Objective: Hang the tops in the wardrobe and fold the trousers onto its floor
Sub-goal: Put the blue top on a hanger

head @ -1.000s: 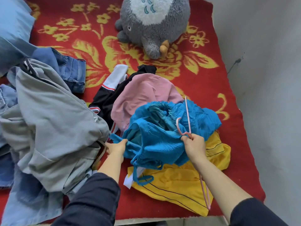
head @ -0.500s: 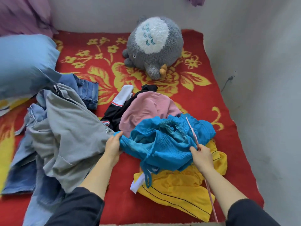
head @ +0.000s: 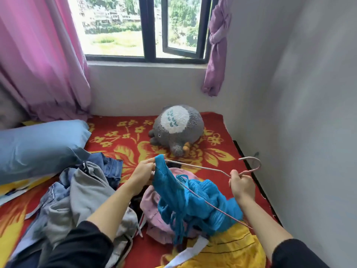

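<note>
A bright blue top (head: 193,198) is lifted off the clothes pile on the red flowered bed (head: 123,151). My left hand (head: 144,171) pinches its upper edge against one end of a thin pink wire hanger (head: 204,169). My right hand (head: 241,185) grips the hanger at the base of its hook, which points right toward the wall. The hanger's lower wire runs down through the blue fabric. Under the top lie a pink garment (head: 154,217) and a yellow garment (head: 231,246). Grey trousers (head: 85,192) and blue jeans (head: 113,167) are heaped at the left.
A grey plush toy (head: 177,128) sits at the bed's far end under the window (head: 146,28). A blue pillow (head: 38,147) lies at the left beside pink curtains (head: 38,55). A white wall (head: 309,132) runs close along the right. No wardrobe is in view.
Both hands have risen from the pile, lifting the blue top and the hanger. The hanger has turned level, with its hook to the right. My view has tilted up to the window.
</note>
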